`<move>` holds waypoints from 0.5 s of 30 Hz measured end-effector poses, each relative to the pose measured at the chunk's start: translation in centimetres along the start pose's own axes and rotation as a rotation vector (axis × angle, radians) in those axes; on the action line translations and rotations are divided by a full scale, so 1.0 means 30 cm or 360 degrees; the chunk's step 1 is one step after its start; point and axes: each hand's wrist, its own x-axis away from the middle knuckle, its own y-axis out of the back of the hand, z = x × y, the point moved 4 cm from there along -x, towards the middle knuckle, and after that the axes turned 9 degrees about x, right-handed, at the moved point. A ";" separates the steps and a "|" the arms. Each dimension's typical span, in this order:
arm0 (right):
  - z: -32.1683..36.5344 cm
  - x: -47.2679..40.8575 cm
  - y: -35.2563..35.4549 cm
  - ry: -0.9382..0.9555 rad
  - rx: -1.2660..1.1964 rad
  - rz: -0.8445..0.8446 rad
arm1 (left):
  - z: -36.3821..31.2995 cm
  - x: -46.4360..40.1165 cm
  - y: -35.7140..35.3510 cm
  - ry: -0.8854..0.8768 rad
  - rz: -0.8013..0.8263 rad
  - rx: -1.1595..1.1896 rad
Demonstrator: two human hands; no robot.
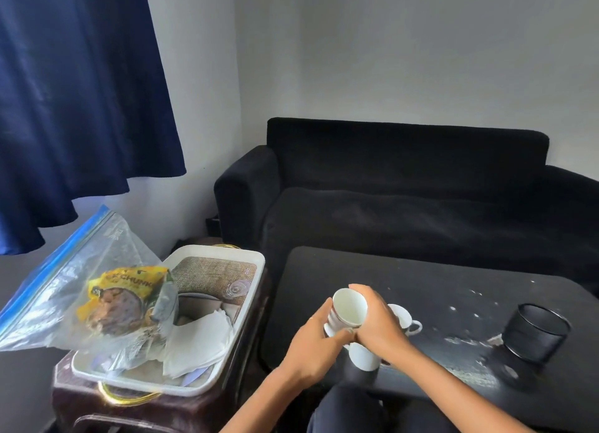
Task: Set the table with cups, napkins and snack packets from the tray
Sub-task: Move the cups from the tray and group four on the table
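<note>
Both hands meet over the near left of the black table (pixel 421 290). My left hand (pixel 316 342) and my right hand (pixel 377 325) together grip a tilted white cup (pixel 349 309), its mouth facing me. A second white cup (pixel 363 356) sits below my hands and a third with a handle (pixel 406 320) stands just behind my right hand. On the white tray (pixel 249 270) to the left lie white napkins (pixel 194 345) and a clear zip bag holding a yellow snack packet (pixel 126 299).
A black cylindrical holder (pixel 534 333) stands on the right of the table, with white specks scattered around it. The tray rests on a dark stool (pixel 155 410). A black sofa (pixel 421 189) lies behind the table and a blue curtain (pixel 81 92) hangs at left.
</note>
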 end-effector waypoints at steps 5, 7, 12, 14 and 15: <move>-0.116 0.038 0.069 -0.0066 0.0070 -0.0123 | 0.028 -0.007 -0.128 0.0083 0.0082 0.0009; -0.162 0.056 0.087 -0.0115 0.0123 -0.0179 | 0.058 -0.014 -0.180 0.0137 0.0090 0.0007; -0.277 0.079 0.117 -0.0306 0.0164 -0.0313 | 0.106 -0.042 -0.333 0.0135 0.0228 0.0038; -0.325 0.079 0.114 -0.0406 0.0198 -0.0311 | 0.117 -0.065 -0.382 0.0161 0.0277 0.0064; -0.348 0.077 0.110 -0.0451 0.0211 -0.0303 | 0.122 -0.076 -0.402 0.0180 0.0297 0.0101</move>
